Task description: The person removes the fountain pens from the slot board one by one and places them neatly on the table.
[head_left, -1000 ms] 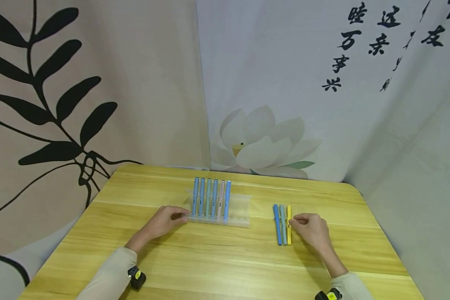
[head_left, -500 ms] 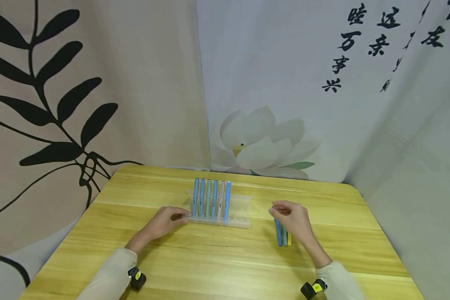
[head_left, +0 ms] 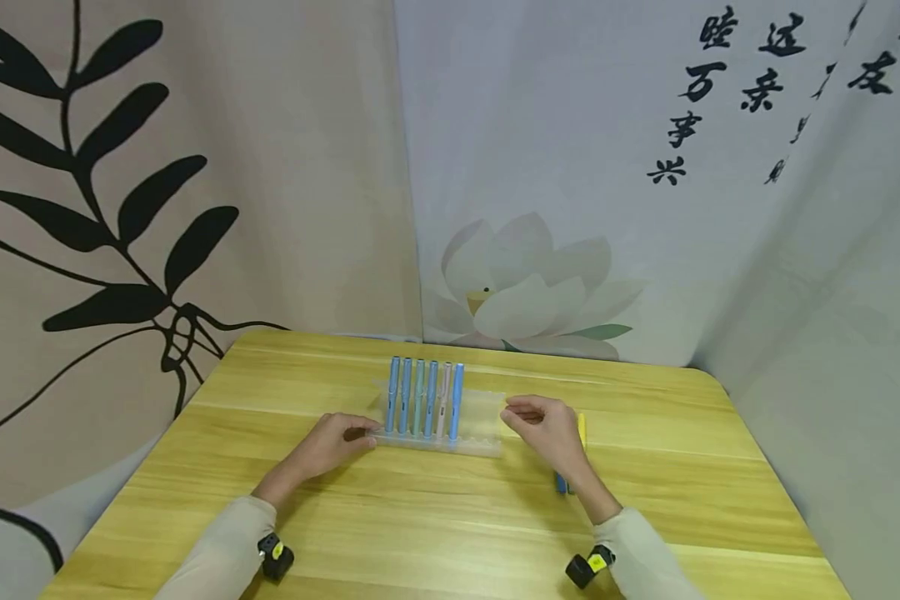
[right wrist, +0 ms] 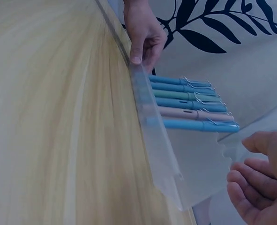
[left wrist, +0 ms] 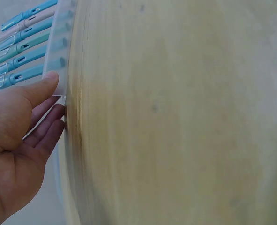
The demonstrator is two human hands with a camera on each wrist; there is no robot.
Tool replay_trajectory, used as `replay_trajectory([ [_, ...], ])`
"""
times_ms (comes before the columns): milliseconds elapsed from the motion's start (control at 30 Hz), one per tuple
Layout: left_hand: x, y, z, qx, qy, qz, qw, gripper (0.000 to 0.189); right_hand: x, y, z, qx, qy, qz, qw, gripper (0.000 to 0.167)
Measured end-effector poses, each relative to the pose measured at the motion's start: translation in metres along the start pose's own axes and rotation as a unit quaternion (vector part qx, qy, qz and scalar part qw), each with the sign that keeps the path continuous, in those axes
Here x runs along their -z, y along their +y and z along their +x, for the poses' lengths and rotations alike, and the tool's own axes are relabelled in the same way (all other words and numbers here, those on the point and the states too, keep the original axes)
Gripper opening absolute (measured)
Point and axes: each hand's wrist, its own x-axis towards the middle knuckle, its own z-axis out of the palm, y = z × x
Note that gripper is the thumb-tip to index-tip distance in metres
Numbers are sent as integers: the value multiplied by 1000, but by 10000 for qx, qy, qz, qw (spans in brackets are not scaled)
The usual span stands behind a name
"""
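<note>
A clear plastic pen stand [head_left: 480, 422] on the table carries a row of upright pens [head_left: 432, 400], mostly blue, with one green and one pale pink. My left hand [head_left: 336, 440] pinches the stand's left end, thumb on the front ledge in the left wrist view, other fingers underneath. My right hand [head_left: 546, 427] hovers at the stand's right edge. The right wrist view shows its thumb [right wrist: 258, 142] apart from loosely bent fingers, nothing between them. Behind that hand lie a yellow pen [head_left: 582, 429] and a blue pen [head_left: 561, 483], largely hidden.
The stand and loose pens are on a wooden table [head_left: 420, 525]. Its back edge meets curtains [head_left: 330, 208] printed with leaves, a lotus and black characters. A small black camera is strapped to each wrist.
My right hand has moved left from beside the yellow pen, over the loose pens, to the stand's right edge. My left hand has kept its place on the stand.
</note>
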Motion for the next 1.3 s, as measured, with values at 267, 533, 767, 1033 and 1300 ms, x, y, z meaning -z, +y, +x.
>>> replay_trajectory([
  [267, 0, 1, 1, -40, -31, 6, 10000, 29, -27, -3, 7, -15, -149, 165, 9998, 20],
  [533, 1, 2, 1, -33, -13, 20, 10000, 29, -51, -7, 14, -145, -222, 185, 9995, 24],
  [767, 1, 2, 2, -15, -16, 22, 10000, 29, -64, -5, 19, -68, -125, 100, 9998, 23],
  [1033, 1, 2, 1, 21, -25, 39, 10000, 29, -75, -3, 22, -215, -180, 107, 9995, 22],
  [1300, 0, -1, 0, 56, -15, 48, 10000, 29, -81, -4, 23, -351, -170, 25, 9992, 19],
])
